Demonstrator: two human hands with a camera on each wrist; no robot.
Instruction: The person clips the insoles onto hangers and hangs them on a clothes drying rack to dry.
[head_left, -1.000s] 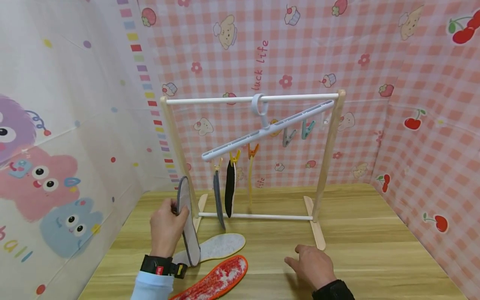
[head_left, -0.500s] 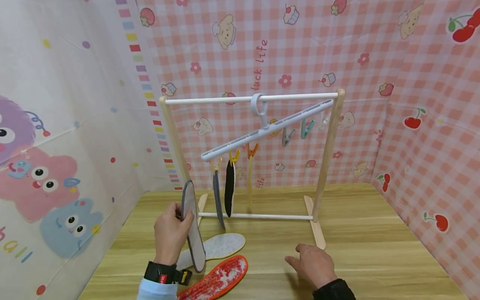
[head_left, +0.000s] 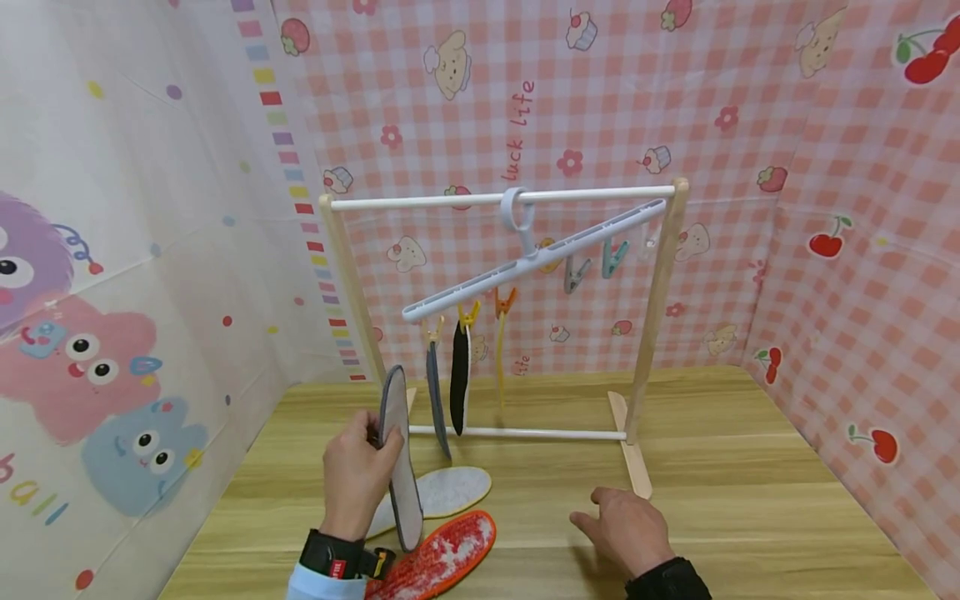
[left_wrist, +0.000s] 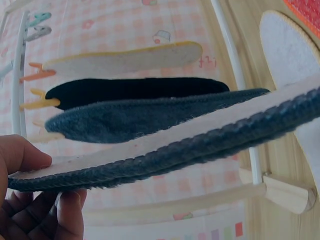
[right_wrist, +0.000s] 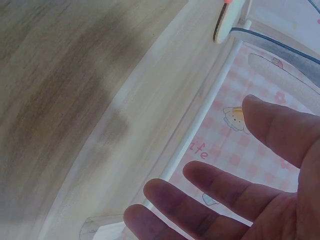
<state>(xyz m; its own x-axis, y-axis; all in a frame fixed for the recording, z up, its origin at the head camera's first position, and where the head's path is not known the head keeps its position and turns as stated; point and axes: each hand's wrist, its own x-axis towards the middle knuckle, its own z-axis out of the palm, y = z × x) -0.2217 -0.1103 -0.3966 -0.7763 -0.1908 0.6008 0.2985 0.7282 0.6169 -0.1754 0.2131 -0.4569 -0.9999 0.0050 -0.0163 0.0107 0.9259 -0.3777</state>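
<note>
My left hand point(head_left: 358, 477) pinches a grey insole point(head_left: 405, 487) with a dark stitched edge, thumb on its pale face and fingers behind. The insole stands almost upright, left of the rack. In the left wrist view its fuzzy blue-grey underside point(left_wrist: 150, 167) shows. Three insoles hang from clips on the hanger point(head_left: 536, 260): a blue-grey one point(head_left: 437, 400), a black one point(head_left: 459, 387) and a yellow-edged one point(left_wrist: 125, 62). My right hand point(head_left: 628, 532) hovers low over the table at right, fingers loosely spread, holding nothing.
A pale insole with yellow edging point(head_left: 453, 490) and a red one point(head_left: 453, 550) lie on the wooden table point(head_left: 720, 500) beside the left hand. The rack's wooden post point(head_left: 657, 312) and foot point(head_left: 633, 467) stand beyond the right hand. Two clips, grey point(head_left: 577, 275) and teal point(head_left: 615, 258), hang unused.
My left hand has carried the grey insole right and slightly toward me, nearer the hanging insoles in the head view. The right hand stays in place.
</note>
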